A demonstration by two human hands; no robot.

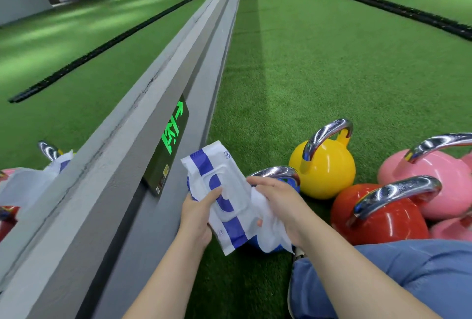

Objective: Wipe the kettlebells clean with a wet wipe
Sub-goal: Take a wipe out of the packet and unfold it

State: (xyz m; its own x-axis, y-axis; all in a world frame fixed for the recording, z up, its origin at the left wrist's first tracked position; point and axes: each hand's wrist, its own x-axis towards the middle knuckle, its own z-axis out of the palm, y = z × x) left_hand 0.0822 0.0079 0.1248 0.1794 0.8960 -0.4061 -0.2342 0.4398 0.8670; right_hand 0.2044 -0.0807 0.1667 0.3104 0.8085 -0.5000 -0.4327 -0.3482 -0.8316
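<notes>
White-and-blue wet wipe pack [224, 198] sits gripped in the left hand [198, 216], thumb across its front. The right hand [278, 206] has its fingers [258, 181] curled, pinching a white wipe [270, 232]. Yellow kettlebell [323, 165], red kettlebell [378, 216] and pink kettlebell [434, 178] stand on green turf [306, 63] just right of the hands.

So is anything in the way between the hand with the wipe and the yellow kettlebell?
Yes, a little. The right hand grips the wet wipe, and the blue kettlebell's handle sits just beyond its fingers, partly between them and the yellow kettlebell. The left hand holds the wipes pack off to the side.
</notes>
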